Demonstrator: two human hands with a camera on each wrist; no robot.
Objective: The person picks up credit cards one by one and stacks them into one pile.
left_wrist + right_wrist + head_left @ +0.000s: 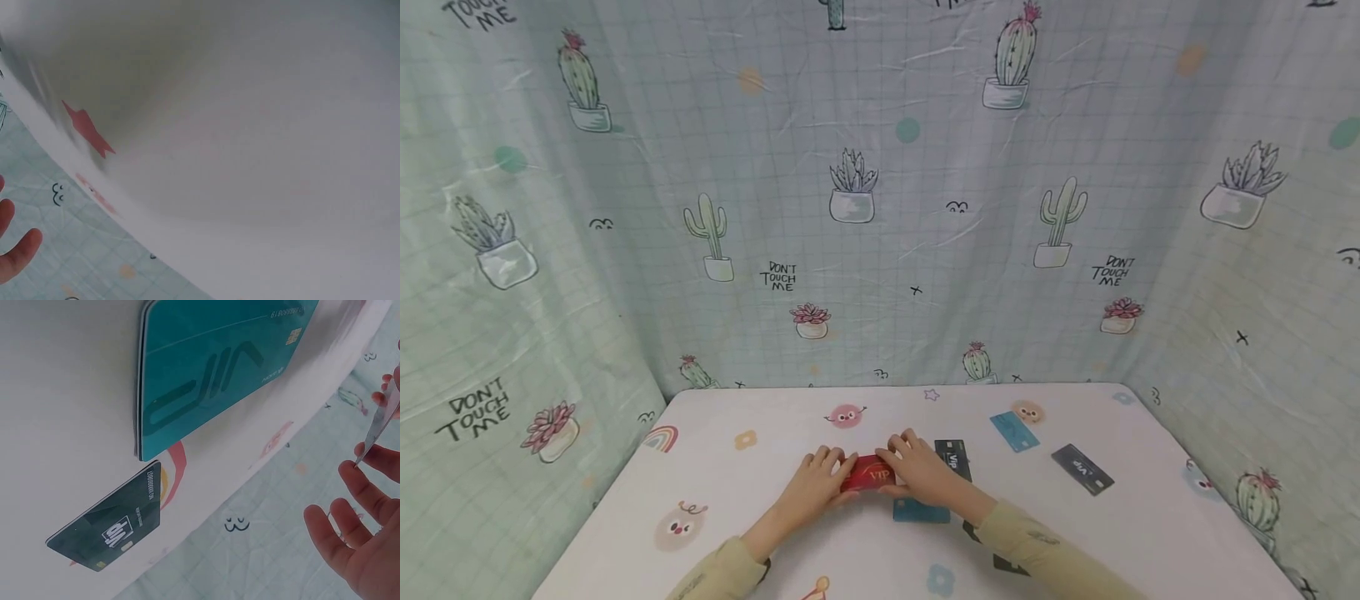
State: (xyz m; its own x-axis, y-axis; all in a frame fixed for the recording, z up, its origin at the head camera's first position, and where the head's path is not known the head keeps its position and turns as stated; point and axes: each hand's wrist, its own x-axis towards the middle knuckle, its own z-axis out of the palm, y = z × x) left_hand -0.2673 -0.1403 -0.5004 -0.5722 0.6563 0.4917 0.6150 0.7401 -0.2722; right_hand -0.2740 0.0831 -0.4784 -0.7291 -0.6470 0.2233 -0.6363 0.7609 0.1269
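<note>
A red card (868, 473) with gold "VIP" lettering is held up between both hands over the white table. My left hand (814, 485) pinches its left end, and my right hand (923, 473) pinches the right end. In the right wrist view the card (379, 424) shows nearly edge-on between the fingertips of my right hand (365, 544) and some fingers of the other hand. Only a few fingers (22, 253) enter the left wrist view, at its left edge. A blue card (921, 512) lies just below my right hand, and a black VIP card (953, 457) is behind it.
Farther right lie another blue card (1015, 431) and a black card (1082, 468). Two more dark cards, one of them a black card (1009, 566), are partly covered by the right sleeve (1045, 542). A cactus-print curtain (880, 250) surrounds the white table (715, 467).
</note>
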